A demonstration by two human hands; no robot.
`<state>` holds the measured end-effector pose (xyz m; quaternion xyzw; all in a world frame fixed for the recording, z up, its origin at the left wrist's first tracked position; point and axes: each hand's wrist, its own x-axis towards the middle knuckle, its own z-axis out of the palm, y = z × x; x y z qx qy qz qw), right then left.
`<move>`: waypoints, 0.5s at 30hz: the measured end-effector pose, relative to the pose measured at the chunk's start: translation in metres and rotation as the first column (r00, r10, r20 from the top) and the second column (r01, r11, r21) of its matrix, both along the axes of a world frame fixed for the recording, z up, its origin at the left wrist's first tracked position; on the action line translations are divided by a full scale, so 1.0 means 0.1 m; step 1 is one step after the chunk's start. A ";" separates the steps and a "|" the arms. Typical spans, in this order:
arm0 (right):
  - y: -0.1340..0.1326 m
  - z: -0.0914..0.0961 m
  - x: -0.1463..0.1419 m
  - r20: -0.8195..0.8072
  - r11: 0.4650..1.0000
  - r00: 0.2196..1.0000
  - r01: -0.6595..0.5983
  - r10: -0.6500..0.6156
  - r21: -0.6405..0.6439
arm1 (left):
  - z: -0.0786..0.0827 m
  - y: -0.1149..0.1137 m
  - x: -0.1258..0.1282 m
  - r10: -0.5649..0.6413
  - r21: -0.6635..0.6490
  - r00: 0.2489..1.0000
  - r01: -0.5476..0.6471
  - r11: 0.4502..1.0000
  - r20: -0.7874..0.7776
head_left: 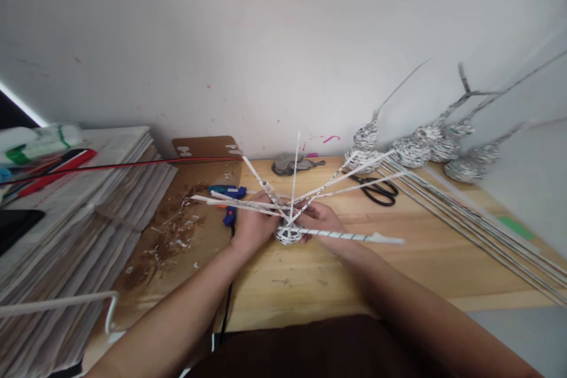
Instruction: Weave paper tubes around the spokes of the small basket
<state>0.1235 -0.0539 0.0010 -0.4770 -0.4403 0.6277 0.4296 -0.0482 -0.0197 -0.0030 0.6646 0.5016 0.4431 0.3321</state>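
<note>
Between my two hands, above the wooden table, is a small round weave of rolled newspaper (289, 236). Several paper tubes (339, 183) fan out of it upward and to both sides. One thicker tube (354, 236) sticks out to the right, across my right wrist. My left hand (256, 218) is closed around the weave's left side. From the right, my right hand (321, 218) grips it, with the fingertips partly hidden behind the tubes. A blue glue gun (229, 209) lies just left of my left hand, on a stained cardboard sheet.
Black-handled scissors (378, 189) and a grey crumpled cloth or bag (292, 164) lie at the back of the table (287, 301). Several finished woven gourd shapes (410, 150) stand against the wall. Long paper tubes (473, 224) lie at right. A tall newspaper stack (84, 248) fills the left.
</note>
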 end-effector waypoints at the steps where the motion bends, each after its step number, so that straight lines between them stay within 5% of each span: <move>1: 0.00 0.01 0.00 0.006 1.000 1.000 -0.007 0.007 0.006 | -0.01 0.00 0.00 -0.035 0.025 0.998 0.037 0.999 -0.046; 6: -0.02 0.02 0.00 -0.009 0.997 0.998 -0.055 0.056 0.045 | -0.06 0.01 0.00 -0.088 0.134 0.974 0.117 0.984 -0.208; 15: -0.04 -0.04 0.00 0.125 0.990 0.991 -0.060 0.044 0.129 | -0.08 -0.01 0.03 -0.096 0.133 0.993 0.104 0.986 -0.068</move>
